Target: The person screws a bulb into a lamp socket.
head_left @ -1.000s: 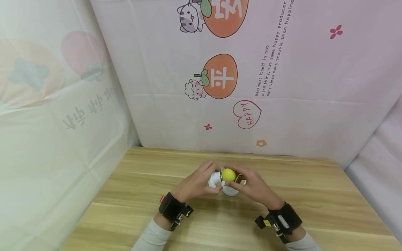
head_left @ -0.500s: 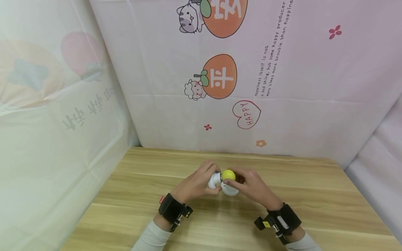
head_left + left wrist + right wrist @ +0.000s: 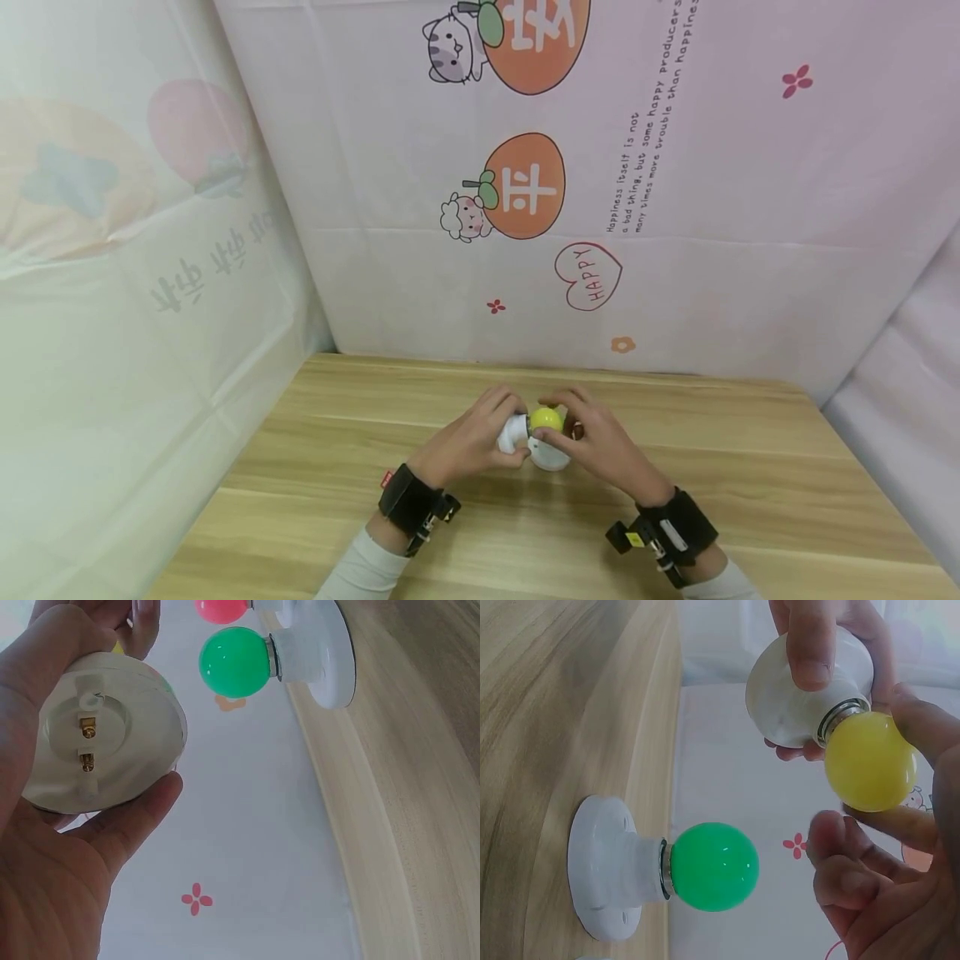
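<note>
My left hand [image 3: 476, 437] grips a white lamp holder [image 3: 780, 694] tipped on its side, fingers and thumb round its base. In the left wrist view, the holder's hollow underside with two brass terminals faces the camera. A round yellow light bulb [image 3: 870, 761] sits at the mouth of the holder, a strip of its metal cap showing. My right hand [image 3: 603, 446] has its curled fingers about the bulb, thumb overlapping its near side in the head view. Below stands another white holder [image 3: 604, 870] with a green bulb [image 3: 714, 866]; in the head view my right hand hides that bulb.
A pink-red bulb [image 3: 221, 607] on a white base shows at the top of the left wrist view, beside the green one. The wooden table [image 3: 360, 400] meets a printed cloth [image 3: 405, 292] at its back edge, with cloth at both sides too.
The right hand's fingers wrapped further round the yellow bulb half a second ago; now the index finger is spread back over its far side. The left hand and lamp holder stay in place.
</note>
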`<state>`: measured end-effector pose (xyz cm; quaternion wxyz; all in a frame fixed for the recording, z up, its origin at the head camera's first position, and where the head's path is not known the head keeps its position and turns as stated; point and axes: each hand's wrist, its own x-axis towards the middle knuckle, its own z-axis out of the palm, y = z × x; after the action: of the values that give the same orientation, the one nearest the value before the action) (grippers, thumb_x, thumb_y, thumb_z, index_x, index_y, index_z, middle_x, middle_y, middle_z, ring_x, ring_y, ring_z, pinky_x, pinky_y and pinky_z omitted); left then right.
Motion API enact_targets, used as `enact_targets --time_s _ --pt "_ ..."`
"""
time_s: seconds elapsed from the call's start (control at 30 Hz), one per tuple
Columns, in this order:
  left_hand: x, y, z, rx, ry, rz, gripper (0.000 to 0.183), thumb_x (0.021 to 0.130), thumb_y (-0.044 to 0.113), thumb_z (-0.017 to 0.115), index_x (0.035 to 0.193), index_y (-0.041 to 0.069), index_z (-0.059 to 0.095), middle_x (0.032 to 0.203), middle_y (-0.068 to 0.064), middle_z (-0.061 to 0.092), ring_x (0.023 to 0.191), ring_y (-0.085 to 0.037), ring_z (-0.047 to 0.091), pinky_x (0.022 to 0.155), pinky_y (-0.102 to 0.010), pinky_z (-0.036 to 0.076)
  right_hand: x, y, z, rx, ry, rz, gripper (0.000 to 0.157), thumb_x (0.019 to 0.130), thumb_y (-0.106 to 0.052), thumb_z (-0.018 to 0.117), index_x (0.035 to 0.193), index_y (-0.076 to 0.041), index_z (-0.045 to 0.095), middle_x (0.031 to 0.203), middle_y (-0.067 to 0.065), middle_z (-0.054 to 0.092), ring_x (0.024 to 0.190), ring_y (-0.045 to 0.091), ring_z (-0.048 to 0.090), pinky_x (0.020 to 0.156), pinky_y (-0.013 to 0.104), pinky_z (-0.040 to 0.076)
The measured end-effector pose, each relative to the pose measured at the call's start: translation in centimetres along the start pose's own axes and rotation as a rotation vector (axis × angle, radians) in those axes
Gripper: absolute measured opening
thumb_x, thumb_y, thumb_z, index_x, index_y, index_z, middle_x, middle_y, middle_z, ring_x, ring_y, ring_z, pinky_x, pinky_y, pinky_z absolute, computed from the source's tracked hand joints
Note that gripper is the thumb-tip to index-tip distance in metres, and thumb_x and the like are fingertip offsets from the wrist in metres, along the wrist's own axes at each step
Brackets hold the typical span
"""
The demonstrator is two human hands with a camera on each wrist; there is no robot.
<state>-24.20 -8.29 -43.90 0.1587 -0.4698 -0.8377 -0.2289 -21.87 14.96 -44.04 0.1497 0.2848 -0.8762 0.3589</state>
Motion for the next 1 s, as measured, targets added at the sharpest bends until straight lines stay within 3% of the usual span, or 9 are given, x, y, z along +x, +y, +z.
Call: enact_targets --time_s 0.1,0.27,0.43,0.57,0.73,1.0 --pt "0.06 0.02 0.01 0.001 -0.003 -0.006 0.039 0.08 0.029 0.068 0.112 0.013 0.051 0.108 0.006 0.043 0.095 -0.005 0.041 0.072 -0.012 0.044 0.01 -0.03 0.02 0.045 0.012 -0.02 0.043 0.088 -0.042 0.066 0.126 -0.026 0.055 0.119 -0.006 0.051 0.076 0.013 0.053 0.056 0.027 0.052" --pt "0.1 -0.06 0.17 -0.01 0.003 -0.013 0.038 0.08 0.028 0.068 0.112 0.014 0.052 0.108 0.006 0.044 0.095 -0.005 0.041 0.071 -0.012 0.044 0.14 -0.08 0.08 0.142 0.004 -0.069 0.035 0.086 -0.034 0.07 0.118 -0.03 0.058 0.107 -0.008 0.055 0.077 0.014 0.055 0.057 0.025 0.054" --pt "0.05 -0.25 0.26 -0.03 0.024 -0.017 0.04 0.078 0.026 0.07 0.111 0.013 0.051 0.108 0.006 0.044 0.095 -0.005 0.042 0.071 -0.013 0.044 0.06 -0.1 -0.09 0.212 -0.032 -0.078 0.05 0.079 -0.02 0.079 0.124 -0.022 0.057 0.112 -0.004 0.058 0.083 0.016 0.061 0.065 0.025 0.057" --pt "-0.01 -0.33 0.19 -0.032 0.045 -0.007 0.041 0.077 0.026 0.071 0.11 0.013 0.052 0.107 0.007 0.044 0.094 -0.005 0.041 0.071 -0.013 0.045 -0.02 -0.15 -0.33 0.215 -0.06 -0.078 0.055 0.079 -0.013 0.078 0.129 -0.016 0.056 0.118 -0.001 0.061 0.088 0.016 0.062 0.072 0.024 0.056" --pt "-0.04 -0.33 0.15 -0.028 0.043 0.005 0.04 0.077 0.025 0.071 0.111 0.013 0.052 0.107 0.006 0.044 0.095 -0.005 0.041 0.071 -0.013 0.044 -0.1 -0.13 -0.56 0.214 -0.074 -0.06 0.052 0.084 -0.026 0.074 0.131 -0.011 0.056 0.113 -0.003 0.064 0.083 0.014 0.063 0.065 0.025 0.057" --pt "-0.04 -0.07 -0.03 -0.035 0.014 -0.001 0.037 0.08 0.026 0.067 0.111 0.013 0.051 0.109 0.005 0.044 0.095 -0.006 0.041 0.072 -0.012 0.044 -0.27 -0.24 -0.76 0.216 -0.094 0.028 0.048 0.086 -0.04 0.069 0.125 -0.013 0.061 0.086 -0.007 0.065 0.059 0.009 0.058 0.043 0.026 0.05"
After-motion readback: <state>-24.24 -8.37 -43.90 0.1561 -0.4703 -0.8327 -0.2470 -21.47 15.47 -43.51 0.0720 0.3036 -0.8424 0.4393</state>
